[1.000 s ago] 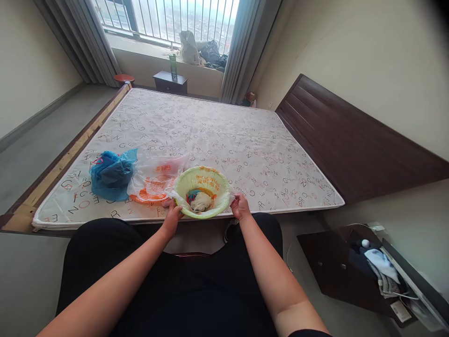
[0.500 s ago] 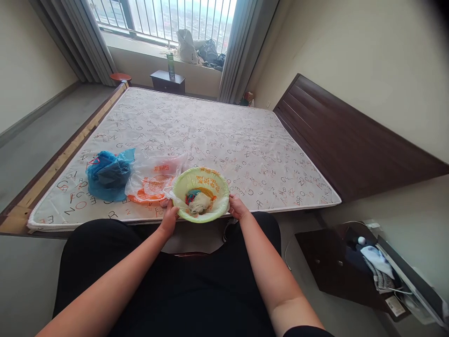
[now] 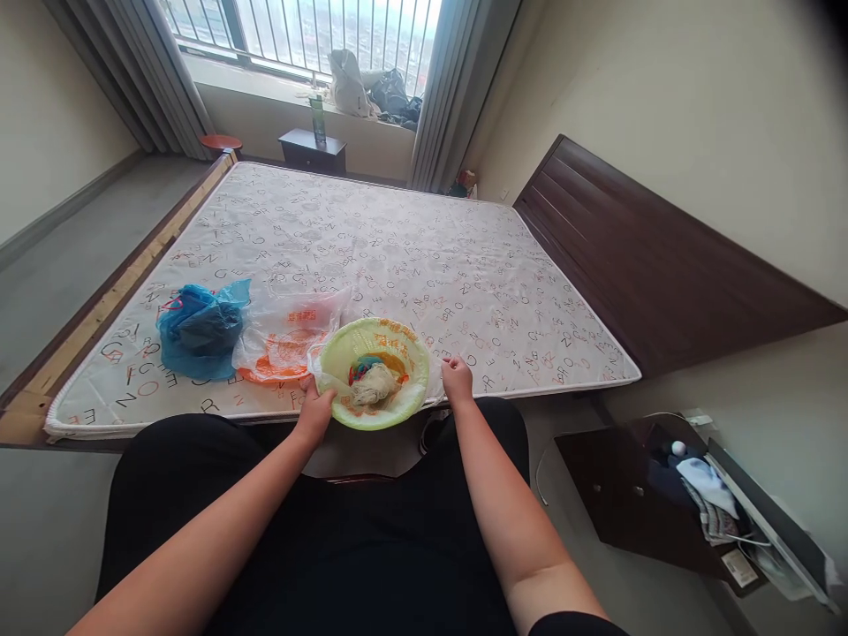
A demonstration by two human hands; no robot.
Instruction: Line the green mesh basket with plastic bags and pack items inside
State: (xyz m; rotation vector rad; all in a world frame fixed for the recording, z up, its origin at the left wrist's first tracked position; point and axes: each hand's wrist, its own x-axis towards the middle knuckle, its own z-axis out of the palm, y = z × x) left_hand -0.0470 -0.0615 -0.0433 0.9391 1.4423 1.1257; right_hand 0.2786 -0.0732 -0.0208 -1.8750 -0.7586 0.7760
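Observation:
A light green plastic basket [image 3: 332, 340], lined with a thin white plastic bag with orange print, rests at the near edge of the mattress, tilted towards me. Inside it lie a pale, crumpled cloth-like bundle [image 3: 374, 386] and some red, blue and orange bits. My left hand [image 3: 314, 413] is closed on the basket's left rim, thumb on the near side. Just off the right rim, my right hand [image 3: 457, 382] is closed in a pinch on what looks like the edge of the thin bag. Left of the basket lies a clear plastic bag [image 3: 291, 340] with orange print.
A blue plastic bag [image 3: 202, 336] with dark contents sits on the letter-print mattress [image 3: 424, 256]. The dark headboard [image 3: 629, 256] stands at right, above a nightstand [image 3: 616, 481] holding cloths and a white ball. Beyond the bed are a small cabinet [image 3: 311, 152] and a red stool [image 3: 221, 141].
My right hand has left the basket's rim and moved slightly up and right, fingers now pinched. The basket has shifted a little left and tilted, with my left hand still on it.

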